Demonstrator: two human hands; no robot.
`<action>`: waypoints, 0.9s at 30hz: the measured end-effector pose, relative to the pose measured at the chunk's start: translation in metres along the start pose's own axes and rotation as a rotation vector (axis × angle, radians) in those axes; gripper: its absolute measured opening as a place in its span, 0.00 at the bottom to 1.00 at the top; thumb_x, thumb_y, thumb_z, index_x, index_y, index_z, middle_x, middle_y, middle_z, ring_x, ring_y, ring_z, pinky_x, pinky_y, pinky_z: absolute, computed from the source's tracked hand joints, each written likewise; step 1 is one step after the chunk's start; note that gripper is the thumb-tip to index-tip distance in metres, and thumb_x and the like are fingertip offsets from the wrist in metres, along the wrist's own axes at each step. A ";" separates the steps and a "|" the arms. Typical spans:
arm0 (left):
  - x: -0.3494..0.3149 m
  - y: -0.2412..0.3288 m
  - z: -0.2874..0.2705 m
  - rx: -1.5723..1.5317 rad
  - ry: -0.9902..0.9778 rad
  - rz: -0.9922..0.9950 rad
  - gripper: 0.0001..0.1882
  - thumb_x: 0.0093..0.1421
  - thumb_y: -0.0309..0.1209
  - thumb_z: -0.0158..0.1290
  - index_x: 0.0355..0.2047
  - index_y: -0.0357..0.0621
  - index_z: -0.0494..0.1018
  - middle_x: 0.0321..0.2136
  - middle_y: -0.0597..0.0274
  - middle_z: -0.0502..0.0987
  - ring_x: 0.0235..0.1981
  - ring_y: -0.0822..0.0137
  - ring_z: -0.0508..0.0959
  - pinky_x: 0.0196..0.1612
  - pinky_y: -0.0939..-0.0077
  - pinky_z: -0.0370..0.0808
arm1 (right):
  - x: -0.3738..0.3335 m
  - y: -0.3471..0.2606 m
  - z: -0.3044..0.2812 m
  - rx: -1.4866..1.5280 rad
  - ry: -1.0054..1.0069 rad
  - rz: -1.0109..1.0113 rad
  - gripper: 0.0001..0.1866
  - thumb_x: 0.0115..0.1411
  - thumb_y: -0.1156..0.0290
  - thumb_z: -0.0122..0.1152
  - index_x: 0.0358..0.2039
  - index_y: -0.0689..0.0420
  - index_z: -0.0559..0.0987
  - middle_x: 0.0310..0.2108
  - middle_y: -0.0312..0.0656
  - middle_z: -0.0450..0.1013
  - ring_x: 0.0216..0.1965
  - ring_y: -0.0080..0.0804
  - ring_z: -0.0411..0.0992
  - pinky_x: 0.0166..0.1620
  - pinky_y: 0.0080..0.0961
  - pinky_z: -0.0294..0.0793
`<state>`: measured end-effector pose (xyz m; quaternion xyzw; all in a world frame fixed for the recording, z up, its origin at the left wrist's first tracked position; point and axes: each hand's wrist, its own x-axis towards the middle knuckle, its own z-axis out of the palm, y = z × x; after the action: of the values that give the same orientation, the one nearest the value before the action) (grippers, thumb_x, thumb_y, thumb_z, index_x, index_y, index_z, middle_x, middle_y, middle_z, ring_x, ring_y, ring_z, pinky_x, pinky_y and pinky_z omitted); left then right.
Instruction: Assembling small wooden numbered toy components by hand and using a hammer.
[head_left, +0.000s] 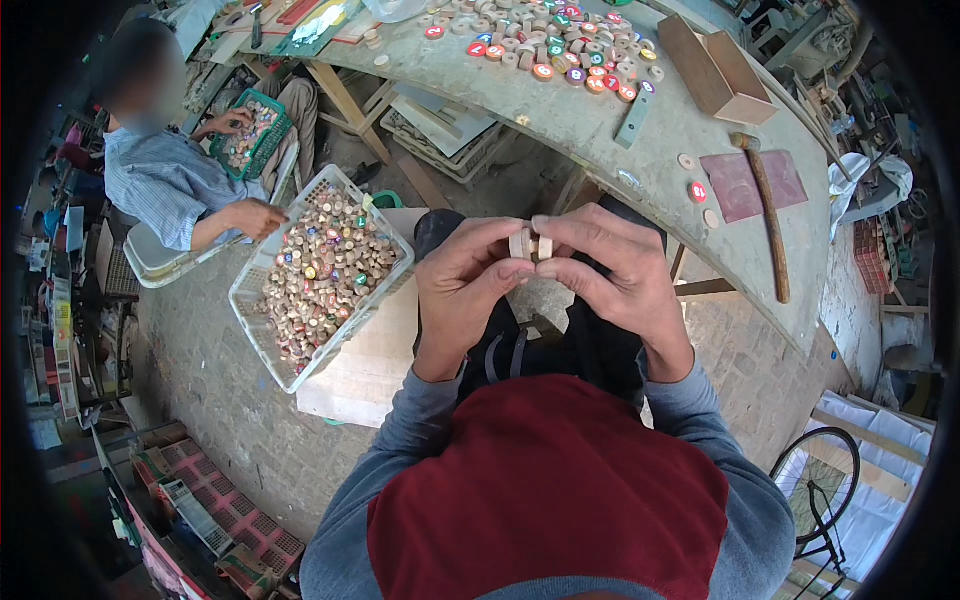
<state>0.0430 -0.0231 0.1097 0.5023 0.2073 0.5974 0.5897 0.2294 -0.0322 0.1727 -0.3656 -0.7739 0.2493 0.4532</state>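
Observation:
Over my lap, I hold two small, pale wooden discs close together, edge on. My left hand pinches the left wooden disc between thumb and fingers. The right wooden disc is gripped the same way by my right hand. A narrow piece seems to bridge the discs; whether they are joined I cannot tell. To the left stands a white plastic crate full of small wooden pieces, some with coloured tops. Ahead, many round wooden pieces with coloured, numbered tops lie heaped on the worktable.
A hammer lies across a reddish-brown sheet at the table's right, near a few loose discs. Behind are an open wooden box and a metal strip. At left, a seated person holds a green basket.

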 end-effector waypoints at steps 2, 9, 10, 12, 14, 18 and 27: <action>0.004 -0.003 0.007 -0.053 0.001 -0.045 0.21 0.58 0.15 0.56 0.53 0.32 0.70 0.47 0.51 0.75 0.40 0.69 0.78 0.42 0.78 0.78 | -0.002 -0.004 -0.008 -0.015 0.023 0.058 0.20 0.53 0.73 0.68 0.47 0.63 0.79 0.30 0.42 0.75 0.28 0.31 0.75 0.33 0.25 0.74; 0.029 -0.029 0.037 -0.018 0.041 -0.238 0.22 0.59 0.18 0.56 0.54 0.33 0.69 0.38 0.54 0.80 0.37 0.69 0.80 0.43 0.78 0.77 | -0.043 0.013 -0.104 -0.301 0.612 0.337 0.15 0.60 0.69 0.62 0.45 0.63 0.81 0.27 0.41 0.77 0.30 0.22 0.73 0.39 0.22 0.72; 0.038 -0.039 0.045 -0.023 0.016 -0.243 0.22 0.59 0.18 0.56 0.54 0.33 0.69 0.38 0.54 0.80 0.37 0.69 0.80 0.43 0.78 0.77 | -0.053 0.017 -0.120 -0.315 0.634 0.342 0.15 0.60 0.69 0.62 0.45 0.63 0.81 0.27 0.41 0.77 0.30 0.22 0.73 0.39 0.22 0.72; 0.061 -0.061 0.056 0.446 -0.143 0.062 0.20 0.56 0.22 0.59 0.50 0.36 0.73 0.39 0.54 0.80 0.36 0.68 0.81 0.40 0.76 0.76 | -0.071 0.027 -0.145 -0.575 0.655 0.403 0.15 0.61 0.66 0.61 0.44 0.62 0.81 0.29 0.44 0.77 0.31 0.28 0.75 0.38 0.25 0.73; 0.083 -0.075 0.080 0.547 -0.136 0.161 0.17 0.53 0.23 0.61 0.44 0.38 0.75 0.39 0.53 0.79 0.39 0.62 0.80 0.43 0.70 0.75 | -0.083 0.028 -0.159 -0.704 0.622 0.471 0.15 0.61 0.65 0.60 0.45 0.62 0.80 0.31 0.46 0.77 0.33 0.33 0.75 0.39 0.28 0.73; 0.104 -0.110 0.113 0.908 -0.152 0.389 0.14 0.51 0.29 0.62 0.38 0.42 0.77 0.36 0.56 0.79 0.45 0.52 0.75 0.58 0.51 0.64 | -0.107 0.040 -0.177 -1.062 0.451 0.593 0.17 0.59 0.64 0.60 0.46 0.59 0.79 0.37 0.50 0.75 0.40 0.47 0.73 0.44 0.37 0.72; 0.091 -0.116 0.139 1.226 -0.083 0.297 0.15 0.50 0.37 0.65 0.37 0.49 0.77 0.45 0.69 0.75 0.56 0.62 0.67 0.61 0.35 0.44 | -0.123 0.047 -0.175 -0.991 0.354 0.816 0.21 0.58 0.64 0.60 0.50 0.59 0.77 0.42 0.52 0.73 0.44 0.49 0.70 0.49 0.41 0.69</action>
<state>0.2363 0.0375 0.1013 0.7951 0.4169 0.4258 0.1131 0.4400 -0.0915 0.1567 -0.8297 -0.5103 -0.0482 0.2208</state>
